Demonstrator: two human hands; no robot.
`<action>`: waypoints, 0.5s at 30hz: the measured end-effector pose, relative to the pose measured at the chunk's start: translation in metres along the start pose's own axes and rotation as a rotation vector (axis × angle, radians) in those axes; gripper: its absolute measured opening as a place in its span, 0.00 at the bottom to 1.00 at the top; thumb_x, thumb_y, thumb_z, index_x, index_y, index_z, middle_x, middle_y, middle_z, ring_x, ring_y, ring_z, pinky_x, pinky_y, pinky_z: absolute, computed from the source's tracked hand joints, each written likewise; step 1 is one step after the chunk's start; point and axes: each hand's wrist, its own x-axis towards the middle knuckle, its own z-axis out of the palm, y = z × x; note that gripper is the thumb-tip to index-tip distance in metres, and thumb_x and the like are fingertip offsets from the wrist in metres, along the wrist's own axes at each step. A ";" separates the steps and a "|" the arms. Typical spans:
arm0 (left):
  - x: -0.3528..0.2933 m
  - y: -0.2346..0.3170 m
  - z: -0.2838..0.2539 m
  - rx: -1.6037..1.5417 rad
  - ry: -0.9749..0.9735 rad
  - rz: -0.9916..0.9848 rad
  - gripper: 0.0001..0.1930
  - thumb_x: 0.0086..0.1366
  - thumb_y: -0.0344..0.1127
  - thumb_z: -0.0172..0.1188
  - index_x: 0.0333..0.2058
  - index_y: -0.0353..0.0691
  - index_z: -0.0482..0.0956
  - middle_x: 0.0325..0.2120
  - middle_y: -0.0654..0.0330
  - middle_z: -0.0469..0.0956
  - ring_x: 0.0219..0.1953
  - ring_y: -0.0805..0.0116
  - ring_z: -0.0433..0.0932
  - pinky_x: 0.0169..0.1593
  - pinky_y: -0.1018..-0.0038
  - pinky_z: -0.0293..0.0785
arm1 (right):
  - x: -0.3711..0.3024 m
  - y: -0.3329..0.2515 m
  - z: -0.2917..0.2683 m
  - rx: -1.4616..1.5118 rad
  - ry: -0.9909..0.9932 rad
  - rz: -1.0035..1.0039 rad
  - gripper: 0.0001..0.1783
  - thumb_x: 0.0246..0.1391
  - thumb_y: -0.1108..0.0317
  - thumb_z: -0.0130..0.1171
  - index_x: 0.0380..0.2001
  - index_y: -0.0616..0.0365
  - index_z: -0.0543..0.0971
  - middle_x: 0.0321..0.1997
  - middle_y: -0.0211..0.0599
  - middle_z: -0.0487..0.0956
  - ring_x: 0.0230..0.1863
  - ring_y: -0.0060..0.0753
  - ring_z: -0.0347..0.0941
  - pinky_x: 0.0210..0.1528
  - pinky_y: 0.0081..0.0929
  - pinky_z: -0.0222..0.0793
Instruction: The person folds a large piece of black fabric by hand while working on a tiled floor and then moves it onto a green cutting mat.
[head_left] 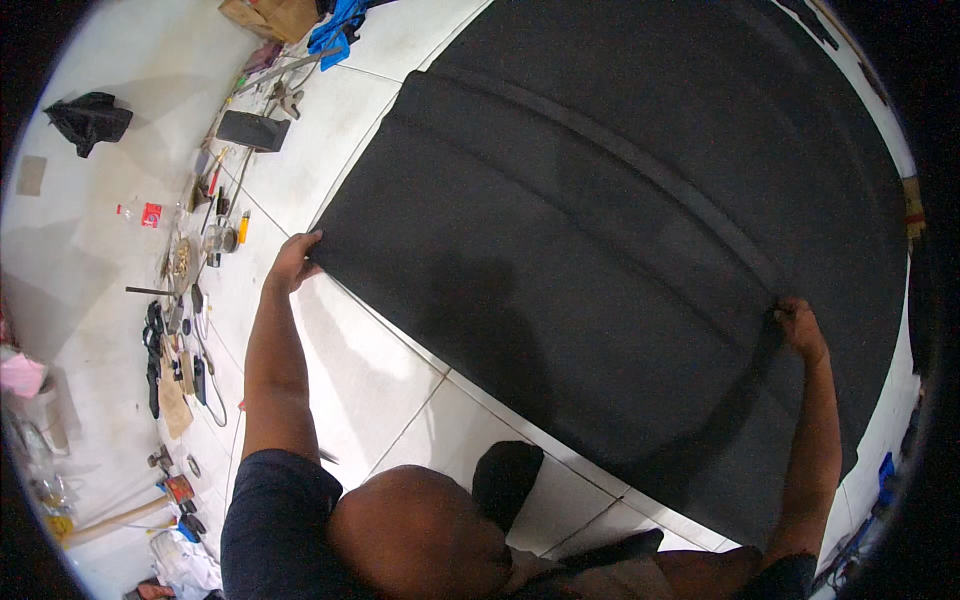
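Note:
A large sheet of black fabric (600,250) lies spread over the white tiled floor (400,390). A long raised fold (640,155) runs across it from the upper left toward my right hand. My left hand (294,262) is closed on the sheet's left corner, thumb on top. Well over on the right, my right hand (801,326) pinches the fabric at the end of that fold. A thin white edge shows under the sheet's near side. My bent knee (420,530) and shadow fall near and across the sheet.
Along the left wall sit a black block (253,131), a glass jar (219,236), a yellow lighter (244,227) and several loose tools and cables. Farther back are a blue plastic bag (338,32) and a cardboard box (270,15). A black bag (92,120) hangs on the wall.

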 end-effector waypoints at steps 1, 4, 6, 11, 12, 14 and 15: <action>-0.003 -0.009 -0.015 -0.001 0.025 -0.008 0.20 0.59 0.46 0.58 0.41 0.35 0.70 0.32 0.57 0.72 0.29 0.69 0.73 0.32 0.75 0.76 | 0.003 0.001 0.003 0.091 -0.003 0.049 0.18 0.53 0.63 0.54 0.45 0.61 0.73 0.47 0.48 0.73 0.52 0.50 0.67 0.53 0.40 0.63; -0.009 -0.030 -0.020 0.001 0.044 -0.021 0.20 0.60 0.46 0.57 0.41 0.34 0.69 0.33 0.55 0.72 0.30 0.67 0.74 0.33 0.75 0.77 | 0.002 0.025 0.015 -0.053 0.032 -0.217 0.19 0.52 0.65 0.56 0.46 0.62 0.71 0.44 0.47 0.72 0.51 0.47 0.66 0.53 0.39 0.63; -0.011 -0.033 -0.026 0.007 0.067 -0.015 0.21 0.60 0.45 0.57 0.41 0.33 0.69 0.34 0.53 0.73 0.31 0.66 0.75 0.33 0.76 0.77 | 0.005 0.033 0.018 -0.078 0.037 -0.245 0.20 0.52 0.67 0.56 0.47 0.62 0.70 0.43 0.46 0.72 0.51 0.46 0.66 0.52 0.39 0.64; -0.012 -0.027 -0.002 0.114 0.299 0.112 0.28 0.58 0.48 0.61 0.46 0.29 0.66 0.39 0.50 0.72 0.35 0.61 0.75 0.34 0.72 0.77 | -0.042 0.032 0.032 -0.016 0.241 -0.249 0.20 0.52 0.70 0.55 0.48 0.63 0.67 0.45 0.47 0.71 0.52 0.43 0.66 0.51 0.37 0.65; -0.018 -0.029 0.006 0.120 0.275 0.116 0.28 0.58 0.48 0.61 0.46 0.29 0.66 0.39 0.50 0.72 0.35 0.61 0.75 0.34 0.72 0.77 | -0.071 0.021 0.028 -0.038 0.333 -0.267 0.20 0.53 0.70 0.55 0.48 0.63 0.67 0.48 0.47 0.69 0.52 0.44 0.66 0.51 0.37 0.65; -0.036 -0.041 0.031 -0.023 0.581 0.237 0.31 0.57 0.50 0.61 0.48 0.29 0.64 0.39 0.52 0.72 0.37 0.59 0.75 0.35 0.69 0.76 | -0.128 0.028 0.024 -0.079 0.426 -0.225 0.19 0.53 0.71 0.54 0.48 0.63 0.67 0.50 0.48 0.68 0.52 0.45 0.67 0.51 0.38 0.66; -0.048 -0.049 0.049 -0.146 0.507 0.220 0.31 0.58 0.51 0.60 0.49 0.29 0.63 0.41 0.51 0.72 0.39 0.59 0.74 0.36 0.68 0.75 | -0.162 0.045 0.030 0.007 0.253 0.002 0.19 0.54 0.71 0.53 0.49 0.64 0.66 0.51 0.48 0.67 0.51 0.45 0.68 0.50 0.38 0.67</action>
